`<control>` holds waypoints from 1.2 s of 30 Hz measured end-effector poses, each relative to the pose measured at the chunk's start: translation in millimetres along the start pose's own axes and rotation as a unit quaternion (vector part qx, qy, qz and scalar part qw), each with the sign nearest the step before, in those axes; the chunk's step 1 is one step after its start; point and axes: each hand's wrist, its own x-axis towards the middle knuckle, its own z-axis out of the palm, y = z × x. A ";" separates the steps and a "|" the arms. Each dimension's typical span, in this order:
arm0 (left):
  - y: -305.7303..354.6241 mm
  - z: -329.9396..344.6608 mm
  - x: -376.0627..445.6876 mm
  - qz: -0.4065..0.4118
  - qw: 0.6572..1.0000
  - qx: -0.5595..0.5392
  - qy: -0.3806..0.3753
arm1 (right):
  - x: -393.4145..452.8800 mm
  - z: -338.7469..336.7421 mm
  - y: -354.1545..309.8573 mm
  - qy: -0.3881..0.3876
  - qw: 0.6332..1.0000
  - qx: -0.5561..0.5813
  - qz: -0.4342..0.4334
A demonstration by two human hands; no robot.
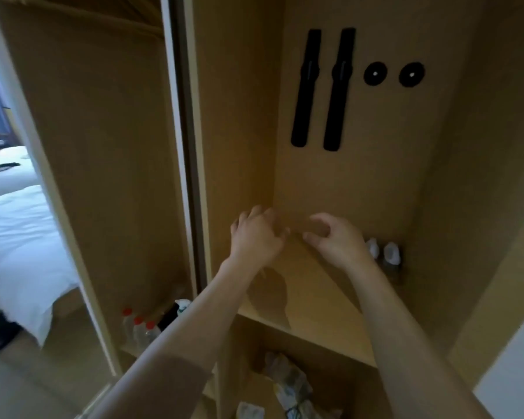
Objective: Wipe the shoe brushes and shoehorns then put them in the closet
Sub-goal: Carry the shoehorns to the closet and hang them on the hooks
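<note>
Wooden closet (239, 116) walls enclose a shelf (315, 297), above which both hands are held near each other. No object is gripped: the left hand (256, 234) and right hand (336, 240) are seen with loosely curled, empty fingers. Two long black shoehorns (306, 87) and two round black brushes (375, 73) are mounted on the back panel, well above the hands.

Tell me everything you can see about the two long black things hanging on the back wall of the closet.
The two long black pieces hang side by side on the closet's back panel, nearly upright, leaning slightly with their lower ends to the left. Each is a slim, matt black strip with a wider bulge about a third of the way down and a rounded lower end. To their right sit two round black discs with pale centres. Neither hand touches them. Material is unclear.
</note>
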 end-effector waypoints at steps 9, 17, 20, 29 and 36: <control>-71.0 -64.8 -107.3 -0.018 0.997 0.006 0.070 | -81.7 55.0 -80.5 -0.059 0.991 0.117 -0.032; -170.8 -158.5 -221.5 -0.112 0.984 0.036 0.134 | -163.1 139.4 -199.6 -0.100 0.977 0.161 -0.100; -208.5 -200.5 -258.8 -0.145 0.974 0.062 0.162 | -190.4 172.5 -249.3 -0.111 0.972 0.165 -0.127; -323.2 -304.1 -358.7 -0.244 0.939 0.096 0.223 | -255.3 272.1 -392.4 -0.193 0.933 0.205 -0.224; -403.0 -357.6 -410.7 -0.342 0.895 0.135 0.250 | -278.3 357.4 -490.5 -0.279 0.888 0.212 -0.298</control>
